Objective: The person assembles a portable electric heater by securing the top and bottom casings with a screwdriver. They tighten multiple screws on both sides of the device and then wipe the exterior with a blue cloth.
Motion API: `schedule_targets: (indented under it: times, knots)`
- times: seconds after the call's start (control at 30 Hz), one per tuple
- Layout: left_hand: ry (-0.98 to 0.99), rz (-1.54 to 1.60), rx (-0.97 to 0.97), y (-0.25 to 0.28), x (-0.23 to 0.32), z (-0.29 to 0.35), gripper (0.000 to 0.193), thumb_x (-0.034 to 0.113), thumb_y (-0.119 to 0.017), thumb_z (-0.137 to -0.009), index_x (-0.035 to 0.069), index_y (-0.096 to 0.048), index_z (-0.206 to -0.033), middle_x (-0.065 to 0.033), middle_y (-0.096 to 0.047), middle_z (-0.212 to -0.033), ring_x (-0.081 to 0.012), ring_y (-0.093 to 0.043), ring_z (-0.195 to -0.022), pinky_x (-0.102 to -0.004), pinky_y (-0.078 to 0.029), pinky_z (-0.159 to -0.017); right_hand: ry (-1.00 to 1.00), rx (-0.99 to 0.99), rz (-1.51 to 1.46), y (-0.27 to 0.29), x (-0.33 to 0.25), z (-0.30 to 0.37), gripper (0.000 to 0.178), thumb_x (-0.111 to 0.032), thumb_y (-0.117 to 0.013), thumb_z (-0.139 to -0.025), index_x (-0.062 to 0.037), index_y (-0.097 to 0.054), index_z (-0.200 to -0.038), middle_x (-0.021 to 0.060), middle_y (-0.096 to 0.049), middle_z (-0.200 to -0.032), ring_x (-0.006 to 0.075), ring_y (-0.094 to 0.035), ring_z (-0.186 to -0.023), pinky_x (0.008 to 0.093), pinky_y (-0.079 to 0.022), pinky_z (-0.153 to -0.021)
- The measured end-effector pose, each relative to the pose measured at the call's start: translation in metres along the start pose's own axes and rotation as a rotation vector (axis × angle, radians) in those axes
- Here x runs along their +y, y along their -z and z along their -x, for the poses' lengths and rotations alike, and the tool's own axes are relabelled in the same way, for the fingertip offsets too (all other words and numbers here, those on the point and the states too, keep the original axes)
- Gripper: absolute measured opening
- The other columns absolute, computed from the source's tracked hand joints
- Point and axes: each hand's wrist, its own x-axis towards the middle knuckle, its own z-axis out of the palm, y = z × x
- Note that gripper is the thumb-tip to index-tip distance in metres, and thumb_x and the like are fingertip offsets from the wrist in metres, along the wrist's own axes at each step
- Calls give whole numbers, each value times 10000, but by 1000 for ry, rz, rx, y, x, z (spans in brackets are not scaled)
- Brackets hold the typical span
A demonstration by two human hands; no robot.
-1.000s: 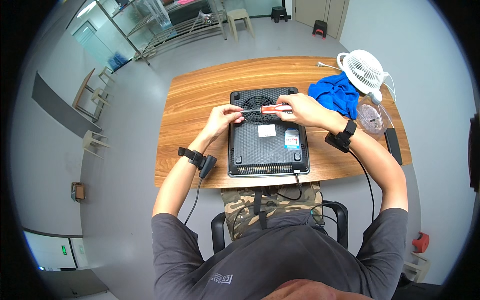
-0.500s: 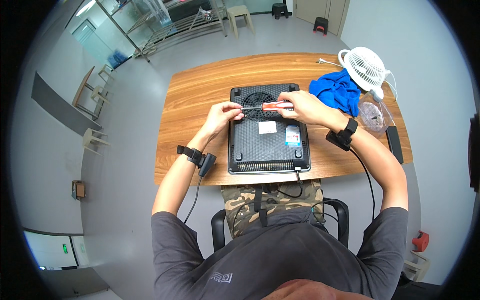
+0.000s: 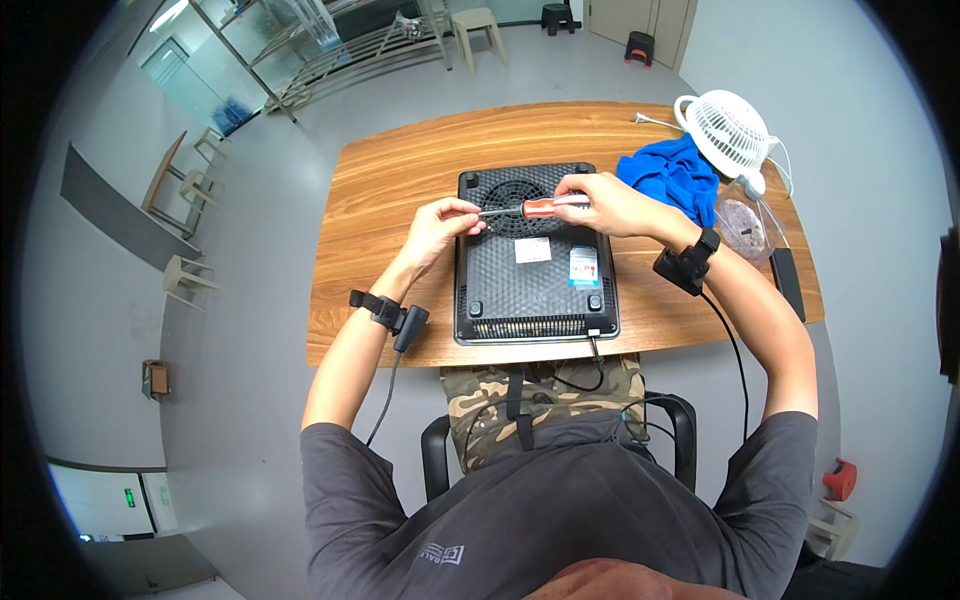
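Observation:
A flat black appliance, likely an induction cooker [image 3: 500, 290], lies bottom up on the wooden table, its round fan grille facing me. Above that grille, my right hand [image 3: 600, 205] grips the red-and-white handle of a screwdriver [image 3: 538, 208], which is held level with its shaft pointing left. At the shaft's end, the fingertips of my left hand [image 3: 440, 232] are pinched together. Whatever is between them at the tip is too small to make out. A white label and a blue-and-white sticker show on the black underside.
On the table [image 3: 390, 180], a blue cloth [image 3: 668, 180], a white fan [image 3: 728, 130], a clear plastic container [image 3: 742, 230] and a black bar-shaped object [image 3: 787, 285] crowd the right side. A cable leaves the cooker's near edge. Metal shelving [image 3: 350, 60] and stools stand beyond.
Both hands and the screwdriver keep nearly the same place over the grille. The whole view has shifted very slightly.

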Motion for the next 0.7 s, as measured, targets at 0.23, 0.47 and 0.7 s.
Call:
schedule_targets:
  times: [0.23, 0.47, 0.7]
  knots:
    - [28, -6, -36, -9, 6, 7, 172, 57, -696, -970, -22, -681, -1122, -124, -736, -1023, -171, -732, -943, -289, -606, -873, 38, 27, -56, 3, 9, -2, 343, -285, -709, -965, -12, -587, -1132, 102, -685, -937, 182, -661, -900, 338, -525, -798]
    - [4, 4, -68, -20, 8, 2, 158, 8, -719, -941, -50, -675, -1082, -125, -735, -992, -176, -735, -916, -270, -616, -816, 126, 23, -92, 16, 0, 4, 355, -300, -730, -949, -31, -590, -1133, 52, -647, -875, 127, -624, -782, 286, -500, -687]
    - [17, -45, -144, -34, 6, -7, 210, 27, -760, -917, -36, -664, -1093, -132, -741, -990, -176, -744, -911, -264, -614, -838, -22, 51, -194, 23, -17, 4, 321, -306, -733, -949, -27, -631, -1073, 48, -680, -877, 93, -599, -625, 264, -467, -556]
